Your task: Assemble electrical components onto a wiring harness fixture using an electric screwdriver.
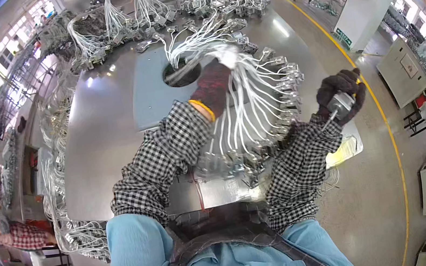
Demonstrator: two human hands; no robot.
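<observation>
I have the red-and-black-gloved left hand [213, 88] gripping a bunch of white, silver-ended cables [238, 78] fanned over the shiny steel table [97, 130]; the dark-gloved right hand [340, 94] clasps a silver metal block [341, 105]. I'm probably gathering cables; next likely calls for bringing block and bunch together.

Showed white along the cables [241, 99] and silver-grey on their metal ends [290, 76], likewise on the block [341, 102]. Bore mottled dark red and black on the left glove [212, 88], yellow-orange at its cuff [203, 109], blackish on the right glove [338, 87]. Had black-and-white checks on the sleeve covers [147, 170], light blue on the shirt [136, 247] and blue-grey on the flat panel [151, 98].
</observation>
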